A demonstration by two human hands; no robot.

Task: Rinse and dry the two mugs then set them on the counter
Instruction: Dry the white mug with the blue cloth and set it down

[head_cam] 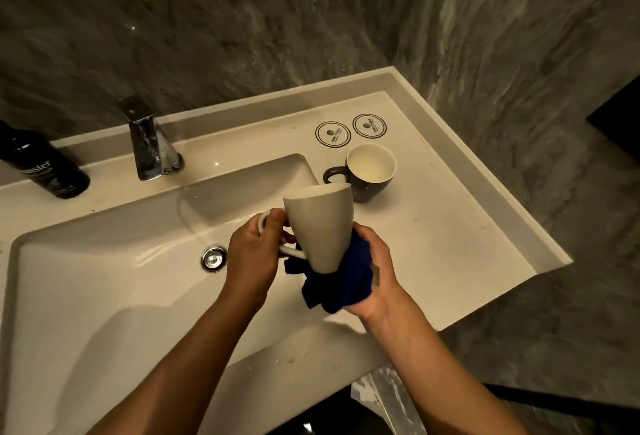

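Note:
A tall white mug [320, 226] is held over the right edge of the sink, its mouth tilted away from me. My left hand [254, 254] grips its handle. Under and around the mug's base, my right hand [375, 273] clutches a dark blue cloth [341, 285] pressed against the mug. A second mug [370, 175], dark outside and white inside, stands upright on the counter [450, 226] just beyond, with its handle pointing left.
The white sink basin [121, 278] with a chrome drain [214, 258] lies to the left. A chrome faucet [147, 143] stands behind it, a black bottle [41, 164] at far left. Two round coasters [350, 130] lie at the counter's back.

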